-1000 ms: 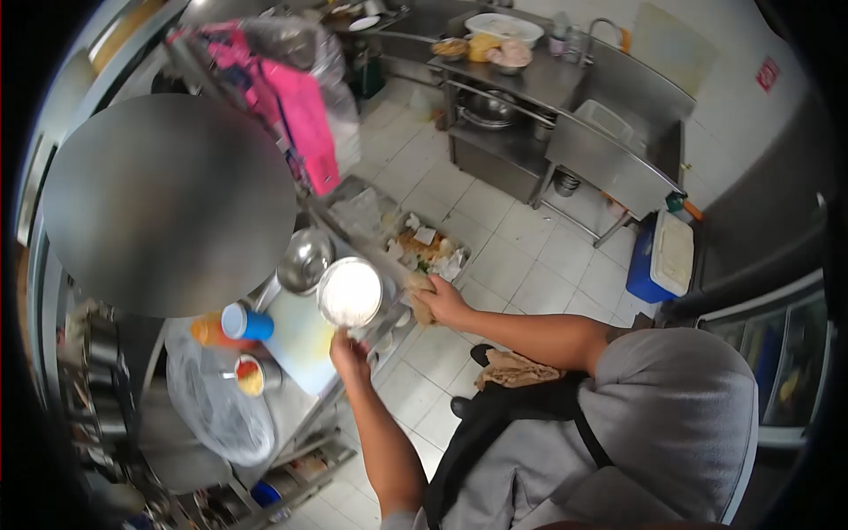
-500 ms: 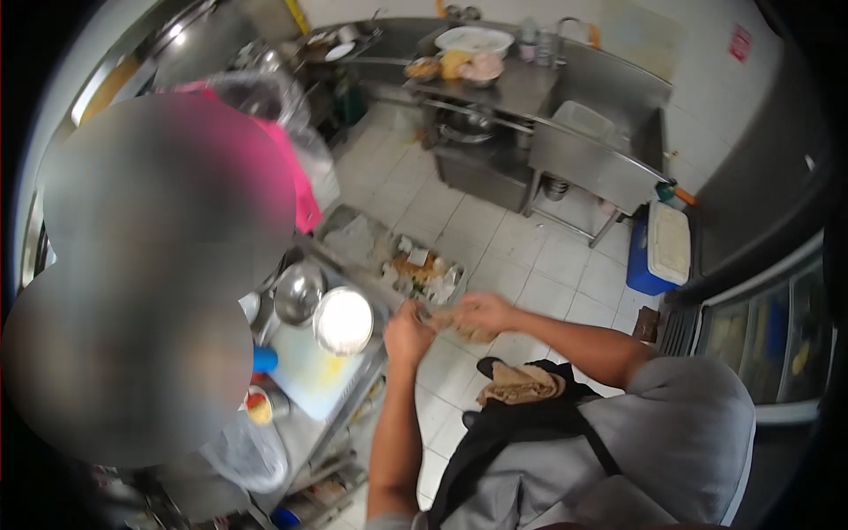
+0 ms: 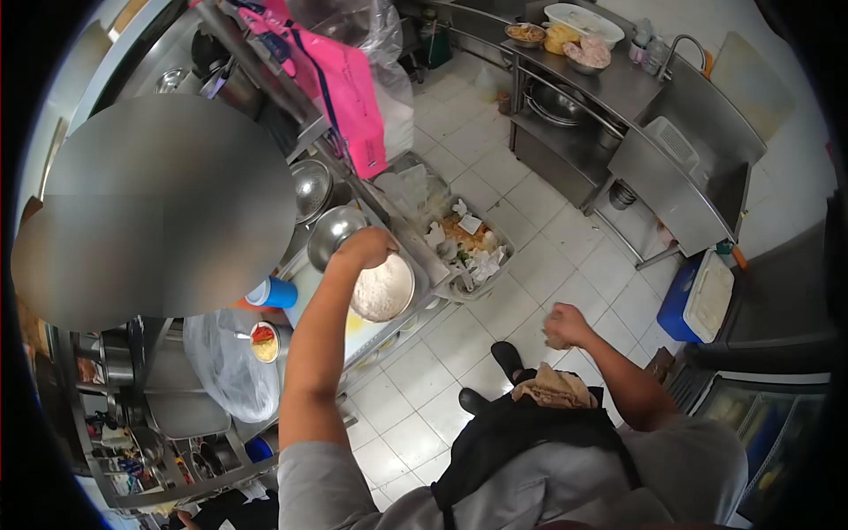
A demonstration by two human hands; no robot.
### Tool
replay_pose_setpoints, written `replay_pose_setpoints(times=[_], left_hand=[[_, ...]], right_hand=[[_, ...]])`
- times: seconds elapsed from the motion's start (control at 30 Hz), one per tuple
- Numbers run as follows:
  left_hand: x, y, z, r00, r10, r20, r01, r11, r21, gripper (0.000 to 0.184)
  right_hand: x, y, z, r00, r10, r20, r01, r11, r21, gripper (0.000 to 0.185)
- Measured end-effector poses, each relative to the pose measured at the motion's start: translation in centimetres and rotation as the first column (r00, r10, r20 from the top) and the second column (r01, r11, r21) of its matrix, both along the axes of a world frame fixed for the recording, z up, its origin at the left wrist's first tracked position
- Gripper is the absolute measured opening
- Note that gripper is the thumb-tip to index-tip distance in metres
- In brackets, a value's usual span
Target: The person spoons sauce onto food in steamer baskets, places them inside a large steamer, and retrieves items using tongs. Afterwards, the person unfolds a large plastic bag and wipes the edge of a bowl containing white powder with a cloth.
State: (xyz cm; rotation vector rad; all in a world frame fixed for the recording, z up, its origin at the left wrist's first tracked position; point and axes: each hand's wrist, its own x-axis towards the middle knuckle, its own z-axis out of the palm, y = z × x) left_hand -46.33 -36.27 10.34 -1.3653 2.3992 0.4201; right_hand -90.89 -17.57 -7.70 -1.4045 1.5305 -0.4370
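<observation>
My left hand reaches over the near side of a steel bowl to the rim of a round bowl of white flour. Its fingers are curled at that rim, partly hidden from above. My right hand is held out over the floor with its fingers curled in, and nothing shows in it. A brown cloth hangs at the waist of my black apron, below the right hand. The empty steel bowl stands beside the flour bowl.
A white cutting board, a blue cup and a container of red and yellow food occupy the counter. Waste-filled bins stand beyond it. A blurred person is at the left. A steel sink and blue cooler are at right.
My hands, earlier together around something brownish and blurred, have parted. The left has moved to the flour bowl; the right has drawn back to the right. The view has shifted.
</observation>
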Motion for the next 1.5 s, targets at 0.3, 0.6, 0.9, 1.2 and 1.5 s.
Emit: replay_pose_setpoints(times=[0.3, 0.6, 0.9, 1.2, 1.5], left_hand=[[5.5, 5.5, -0.9, 0.934, 0.270, -0.233, -0.303, 0.945, -0.121, 0.018], [8.6, 16.0, -6.5, 0.355, 0.597, -0.720, -0.895, 0.439, -0.077, 0.014], [7.7, 16.4, -6.9, 0.300, 0.543, -0.784, -0.902, 0.429, -0.047, 0.016], [7.6, 16.0, -6.6, 0.316, 0.560, -0.766, -0.871, 0.492, 0.000, 0.017], [7.4, 16.0, -5.9, 0.310, 0.559, -0.769, -0.867, 0.498, 0.013, 0.016]], right_hand=[[11.8, -9.6, 1.9, 0.743, -0.292, 0.602, -0.074, 0.859, 0.507, 0.038], [28.0, -11.3, 8.9, 0.625, -0.060, 0.778, -0.195, 0.954, 0.229, 0.043], [32.1, -16.0, 9.5, 0.729, 0.554, 0.402, -0.526, 0.829, -0.189, 0.030], [28.7, -19.3, 6.8, 0.835, 0.509, -0.208, -0.549, 0.745, -0.380, 0.027], [31.7, -11.5, 7.1, 0.508, -0.168, 0.845, -0.042, 0.975, 0.219, 0.025]])
